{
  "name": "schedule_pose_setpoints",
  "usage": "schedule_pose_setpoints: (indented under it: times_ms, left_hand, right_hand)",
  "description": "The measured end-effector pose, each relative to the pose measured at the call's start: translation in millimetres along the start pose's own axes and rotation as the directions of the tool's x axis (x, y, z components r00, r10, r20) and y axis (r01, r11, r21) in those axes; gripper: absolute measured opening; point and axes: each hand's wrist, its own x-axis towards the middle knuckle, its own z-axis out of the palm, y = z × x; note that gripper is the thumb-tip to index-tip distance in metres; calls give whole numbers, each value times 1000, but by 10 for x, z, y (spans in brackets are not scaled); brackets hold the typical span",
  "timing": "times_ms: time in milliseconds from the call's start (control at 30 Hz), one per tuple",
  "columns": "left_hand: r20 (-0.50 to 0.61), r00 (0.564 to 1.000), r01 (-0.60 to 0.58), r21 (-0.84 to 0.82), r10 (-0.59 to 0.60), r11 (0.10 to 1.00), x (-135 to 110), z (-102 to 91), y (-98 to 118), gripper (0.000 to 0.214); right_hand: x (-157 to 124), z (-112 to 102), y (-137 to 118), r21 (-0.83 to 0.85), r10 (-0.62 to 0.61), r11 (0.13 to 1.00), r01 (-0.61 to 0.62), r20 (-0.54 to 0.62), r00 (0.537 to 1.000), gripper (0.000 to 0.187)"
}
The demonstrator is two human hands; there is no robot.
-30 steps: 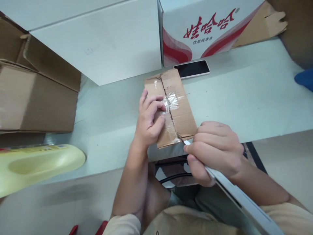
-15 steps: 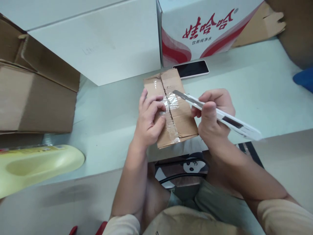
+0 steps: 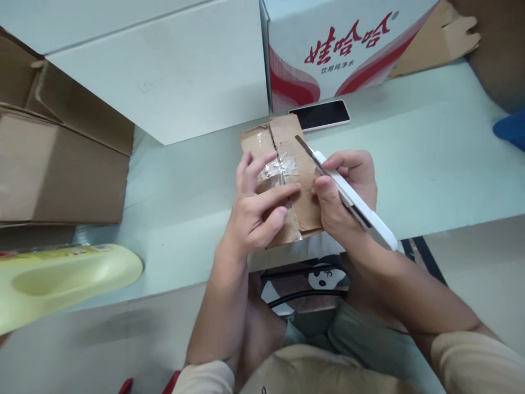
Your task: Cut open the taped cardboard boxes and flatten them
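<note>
A small brown cardboard box (image 3: 305,202) lies near the table's front edge, with clear tape (image 3: 287,164) across its middle and along its seam. Over its left side is my left hand (image 3: 256,210), fingers spread, the index finger stretched across the seam onto the top. Gripped in my right hand (image 3: 348,183) is a white utility knife (image 3: 348,194). Its metal blade is out and points up and to the left, above the box's right part. My right fingers are close to the box's right edge; whether they touch it I cannot tell.
A phone (image 3: 322,115) lies just behind the box. Behind it stand a white box (image 3: 184,71) and a white-and-red carton (image 3: 295,54). Brown cartons (image 3: 77,169) fill the left, with a pale yellow bottle (image 3: 90,273) nearer me. Something blue (image 3: 511,131) is at the right edge.
My left index finger has stretched out to the right over the seam. My right hand has moved slightly left with the knife, which now tilts more steeply.
</note>
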Motion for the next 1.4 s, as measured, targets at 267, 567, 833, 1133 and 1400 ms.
schedule_pose_setpoints:
  times_ms: [267,567,833,1133,1400]
  left_hand:
    - [33,999,12,-60,-11,998,10,-24,61,42]
    - [-18,998,59,-47,-60,997,-23,11,43,44]
    - [86,988,127,-9,-126,992,50,-61,121,34]
    - [87,993,75,78,-82,994,87,-71,223,32]
    - [137,985,90,90,-101,992,123,-105,264,33]
  right_hand:
    - [-28,-36,-2,43,37,998,-41,106,994,41]
    - [-9,-54,-27,8,45,999,-46,146,988,32]
    - [41,-51,-114,-168,58,986,-21,221,974,32]
    - [38,-45,-95,-159,11,987,27,229,973,21]
    - [31,-26,-96,-142,-36,988,66,206,978,15]
